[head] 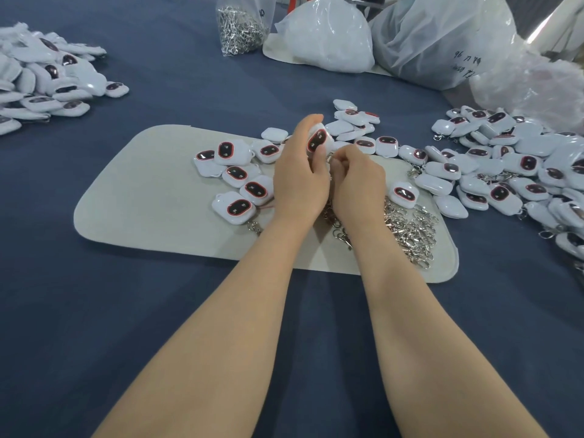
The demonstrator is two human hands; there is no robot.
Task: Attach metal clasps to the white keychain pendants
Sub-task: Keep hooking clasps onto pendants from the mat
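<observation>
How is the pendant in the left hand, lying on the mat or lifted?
Lifted. The left hand grips the white pendant clear of the beige mat, dark face toward the camera. The right hand pinches a metal clasp.

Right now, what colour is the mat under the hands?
Beige; the mat shows best in the head view.

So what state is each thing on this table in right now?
Left hand: grips a white pendant, holding it upright.
Right hand: fingers curled, pinching a metal clasp at the pendant's lower edge.
Loose clasps: heaped on the beige mat, unattached.
Right pendant pile: lying jumbled, some with clasps on.
Clear bag: holding clasps.
</observation>
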